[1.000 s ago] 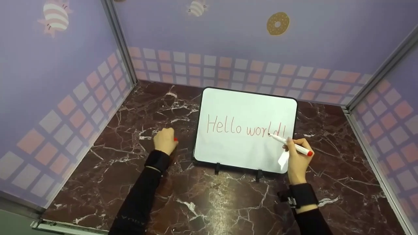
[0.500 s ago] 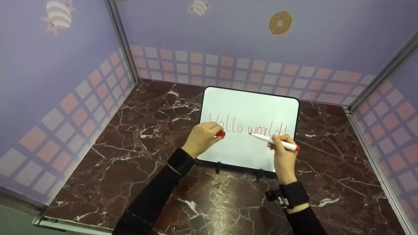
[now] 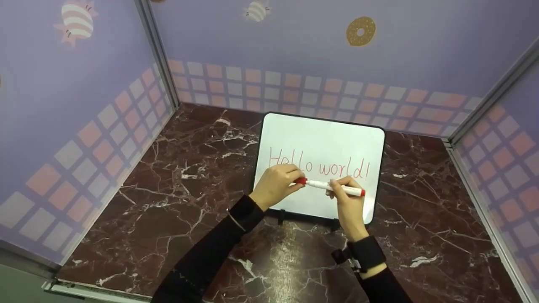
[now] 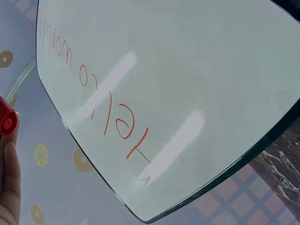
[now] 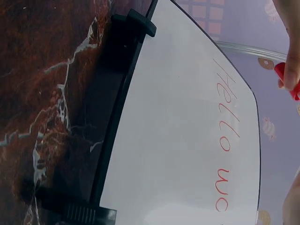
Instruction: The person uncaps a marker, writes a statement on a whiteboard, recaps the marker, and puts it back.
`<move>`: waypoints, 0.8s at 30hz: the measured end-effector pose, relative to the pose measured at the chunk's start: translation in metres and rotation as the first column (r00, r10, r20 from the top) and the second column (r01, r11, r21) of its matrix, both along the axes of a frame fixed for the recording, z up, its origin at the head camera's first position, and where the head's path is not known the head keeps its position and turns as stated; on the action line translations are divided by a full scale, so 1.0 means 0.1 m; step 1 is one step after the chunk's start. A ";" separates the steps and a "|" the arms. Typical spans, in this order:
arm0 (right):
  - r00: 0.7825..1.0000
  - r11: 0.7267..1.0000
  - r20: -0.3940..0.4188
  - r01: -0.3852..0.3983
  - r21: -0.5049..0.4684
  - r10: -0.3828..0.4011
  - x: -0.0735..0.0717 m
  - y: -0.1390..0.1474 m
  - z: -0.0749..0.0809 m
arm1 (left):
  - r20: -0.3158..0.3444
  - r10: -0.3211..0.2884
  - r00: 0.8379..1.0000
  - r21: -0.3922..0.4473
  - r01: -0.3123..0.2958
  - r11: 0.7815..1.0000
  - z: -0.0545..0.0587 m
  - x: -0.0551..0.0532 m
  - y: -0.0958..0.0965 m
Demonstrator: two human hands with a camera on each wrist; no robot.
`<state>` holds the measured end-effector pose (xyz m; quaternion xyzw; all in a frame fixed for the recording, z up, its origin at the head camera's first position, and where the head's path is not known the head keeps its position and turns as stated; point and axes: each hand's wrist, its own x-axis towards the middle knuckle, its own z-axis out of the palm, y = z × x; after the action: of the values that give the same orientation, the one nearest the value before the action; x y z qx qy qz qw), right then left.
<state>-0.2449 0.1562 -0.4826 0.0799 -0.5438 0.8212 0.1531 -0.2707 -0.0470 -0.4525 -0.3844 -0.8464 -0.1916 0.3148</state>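
Note:
In the head view my left hand (image 3: 276, 186) pinches a red marker cap (image 3: 300, 180) between thumb and fingers. The cap (image 4: 7, 121) shows its round hollow end at the left edge of the left wrist view. My right hand (image 3: 350, 205) grips a white marker (image 3: 323, 185) with a red rear end, its tip pointing left at the cap. Tip and cap meet or nearly meet; I cannot tell whether the tip is inside. Behind both hands stands a whiteboard (image 3: 320, 136) with "Hello world!" in red, partly covered by my left hand.
Black feet (image 5: 140, 23) hold up the board's lower edge. It stands on a dark red marbled tabletop (image 3: 168, 227). Purple printed panels (image 3: 269, 42) wall in the back and both sides.
My left hand has risen from the tabletop at left and moved right, in front of the board, with the cap. My right hand has brought the marker leftward to meet it.

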 end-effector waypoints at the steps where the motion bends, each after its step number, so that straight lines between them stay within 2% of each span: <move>1: 1.000 1.000 -0.004 -0.009 0.005 0.009 0.00 -0.01 0.00 | -0.004 -0.008 1.000 -0.005 0.008 1.000 0.01 0.01 0.01; 4: 0.999 0.999 -0.028 -0.038 0.009 0.039 0.01 -0.04 0.00 | -0.034 -0.024 0.999 -0.022 0.023 0.999 0.02 0.03 0.05; 7: 0.998 0.999 -0.050 -0.045 0.004 0.045 0.01 -0.07 0.01 | -0.090 -0.022 0.996 -0.035 0.019 0.999 0.03 0.04 0.07; 12: 1.000 1.000 -0.025 0.005 0.013 -0.004 0.00 -0.11 0.02 | -0.223 0.009 0.975 -0.085 -0.028 0.996 0.01 0.01 0.11; 14: 1.000 1.000 -0.004 0.019 0.015 -0.019 0.00 -0.12 0.01 | -0.258 0.009 0.966 -0.102 -0.036 0.994 -0.01 0.00 0.13; 16: 1.000 1.000 0.014 0.022 0.006 -0.022 0.00 -0.10 0.01 | -0.262 0.002 0.965 -0.105 -0.030 0.994 -0.03 -0.02 0.14; 19: 1.000 1.000 0.030 -0.009 -0.010 0.010 -0.01 -0.07 0.02 | -0.231 -0.003 0.973 -0.097 -0.020 0.995 -0.05 -0.03 0.14; 22: 0.999 0.999 0.015 -0.038 0.040 0.037 -0.04 -0.03 0.04 | -0.183 0.003 0.983 -0.080 -0.018 0.997 -0.08 -0.04 0.12; 24: 1.000 0.994 -0.016 -0.019 0.105 0.021 -0.06 0.01 0.05 | -0.165 0.012 0.986 -0.068 -0.023 0.997 -0.08 -0.05 0.10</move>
<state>-0.2509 0.1569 -0.4774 0.1003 -0.5838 0.7925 0.1452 -0.2756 -0.0373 -0.4608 -0.4023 -0.8271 -0.1267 0.3716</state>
